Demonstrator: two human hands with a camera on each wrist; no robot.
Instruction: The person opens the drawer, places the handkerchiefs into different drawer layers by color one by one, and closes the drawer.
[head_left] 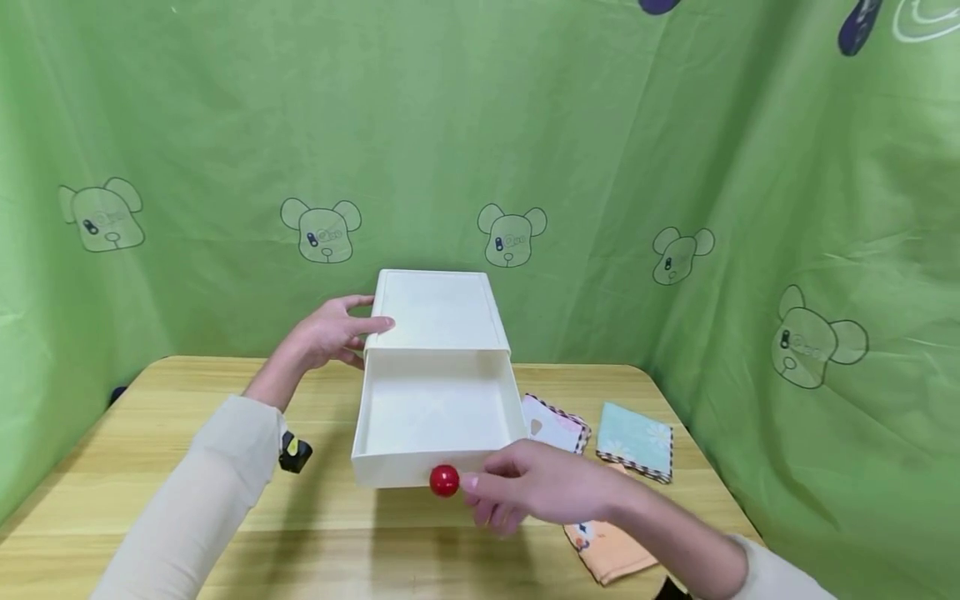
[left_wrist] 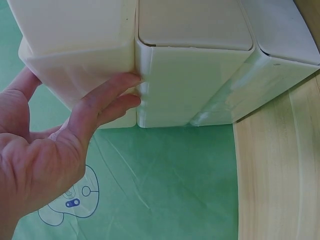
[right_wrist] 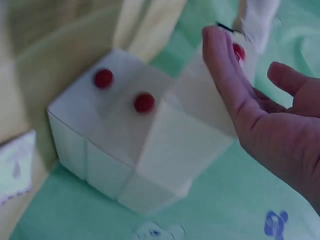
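A white drawer cabinet (head_left: 438, 308) stands on the table, its top drawer (head_left: 397, 468) pulled far out with a bare inside. Drawers are stacked below it, two with red knobs (right_wrist: 103, 78) in the right wrist view. My left hand (head_left: 330, 333) braces the cabinet's left side, thumb on top and fairly straight fingers against the side wall. At the drawer front, my right hand (head_left: 536, 483) is beside the round red knob (head_left: 444, 481). Its thumb and fingers stand apart in the right wrist view, not closed round the knob.
Folded cloths lie right of the cabinet on the wooden table (head_left: 315, 533): a white one (head_left: 551, 423), a light blue one (head_left: 636, 440) and an orange one (head_left: 618, 554), partly behind my right arm. A green curtain (head_left: 420, 125) surrounds the table's back and sides.
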